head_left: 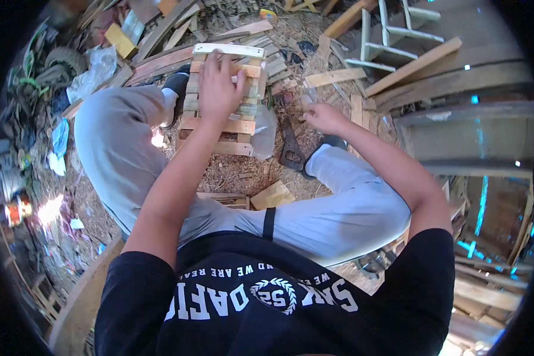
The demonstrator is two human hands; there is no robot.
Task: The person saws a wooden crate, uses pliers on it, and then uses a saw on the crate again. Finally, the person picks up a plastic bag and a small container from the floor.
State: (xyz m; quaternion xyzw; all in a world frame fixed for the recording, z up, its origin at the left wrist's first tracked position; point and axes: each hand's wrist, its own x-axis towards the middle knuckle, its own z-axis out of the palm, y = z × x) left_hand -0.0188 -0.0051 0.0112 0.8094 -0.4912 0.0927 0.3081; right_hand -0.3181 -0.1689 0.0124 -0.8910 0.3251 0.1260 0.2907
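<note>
Between my feet stands a small slatted wooden crate [224, 126], its narrow slats set in a row with gaps between them. My left hand [221, 89] lies on its upper slats, fingers stretched forward and thumb out to the right. Beside the crate, to the right, my right hand [326, 117] is held above the ground with its fingers closed. Something pale and blurred shows at those fingertips; I cannot make out what it is. Below that hand a handsaw [291, 149] with a dark handle lies on the wood shavings.
Scrap boards [175, 35] are heaped beyond the crate. A pale wooden frame [391, 38] and a long plank [415, 65] lie at the upper right. A clear plastic bag [95, 72] and a tyre [65, 62] are on the left. A flat wood piece [273, 196] lies near my lap.
</note>
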